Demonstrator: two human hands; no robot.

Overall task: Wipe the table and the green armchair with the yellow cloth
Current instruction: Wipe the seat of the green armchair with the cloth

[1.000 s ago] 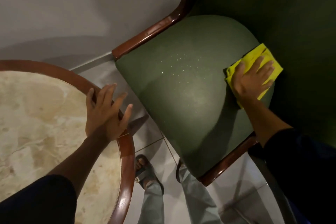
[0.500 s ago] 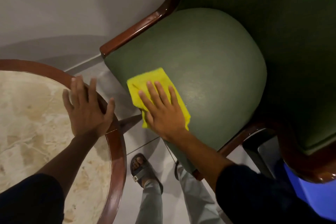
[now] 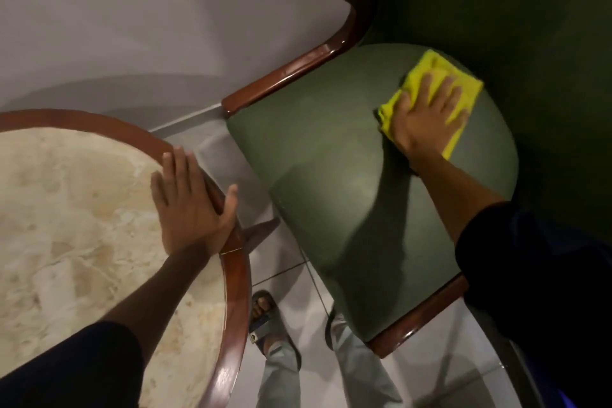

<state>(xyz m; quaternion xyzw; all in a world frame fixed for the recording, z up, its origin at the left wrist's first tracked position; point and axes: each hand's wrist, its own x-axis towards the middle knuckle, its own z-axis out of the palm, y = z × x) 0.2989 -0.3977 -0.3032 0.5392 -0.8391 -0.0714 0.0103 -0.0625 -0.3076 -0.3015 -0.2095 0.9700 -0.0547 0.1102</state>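
Two hands apart: right hand (image 3: 427, 116) flat on yellow cloth (image 3: 430, 74), left hand (image 3: 190, 205) on table (image 3: 236, 278) rim.

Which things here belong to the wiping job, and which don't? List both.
Part of the job: yellow cloth under the flat right hand; green armchair seat; round marble-topped table, where the left hand rests on the rim.

Not part: sandal; tiled floor; wall.

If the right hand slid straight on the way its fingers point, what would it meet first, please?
Probably the green armchair's backrest: the right hand, flat on the yellow cloth, points toward the seat's rear edge; depth is unclear.
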